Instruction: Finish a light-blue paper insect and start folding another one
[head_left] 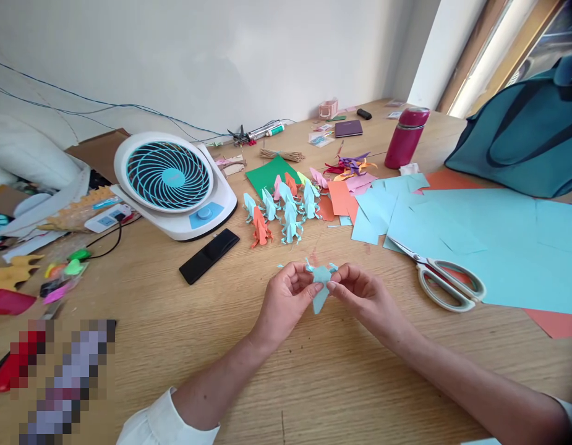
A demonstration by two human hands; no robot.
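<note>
Between both hands is a small light-blue paper figure [321,290], with a pointed lower end and curled bits at its top corners. My left hand [290,296] pinches its left side with thumb and fingers. On the opposite side my right hand [362,296] grips it the same way, thumb on the front. Just beyond stands a group of similar folded paper figures, with light-blue ones [290,221] and an orange one [260,227] in front. To the right lie scissors [446,281], blades partly over light-blue paper sheets [512,247].
A white fan [174,179] stands at the left behind a black phone-like slab [209,255]. Green paper [274,173] lies behind the figures. A magenta bottle [406,139] and a teal bag [522,136] are at the right. Clutter and a blurred patch [67,383] line the left.
</note>
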